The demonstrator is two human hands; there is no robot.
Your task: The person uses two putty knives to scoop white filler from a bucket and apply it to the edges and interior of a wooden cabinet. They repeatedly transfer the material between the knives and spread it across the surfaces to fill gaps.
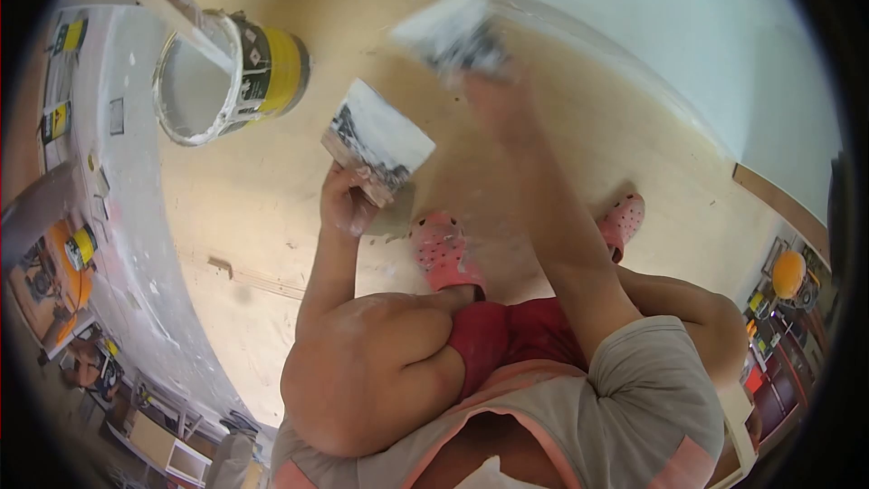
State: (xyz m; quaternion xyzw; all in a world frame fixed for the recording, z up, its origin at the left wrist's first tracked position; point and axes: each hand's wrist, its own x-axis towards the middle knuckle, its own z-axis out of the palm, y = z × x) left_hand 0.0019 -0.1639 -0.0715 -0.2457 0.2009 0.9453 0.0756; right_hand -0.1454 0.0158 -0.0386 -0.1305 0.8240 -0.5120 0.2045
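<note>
Plywood flooring (272,217) is carrying a tilted yellow-banded bucket (231,72) of white compound, its label too small to read, lying within reach at our left. We are closing our left hand (348,204) around a loaded broad knife (378,140), blade up so the filler stays on. Our right hand (493,95) is gripping a blurred second knife (450,32) near the white wall (679,27).

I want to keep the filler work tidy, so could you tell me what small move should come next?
Probably bring the right hand with its trowel onto the left hand's coated trowel to pick up filler, since the bucket sits farther off.
</note>
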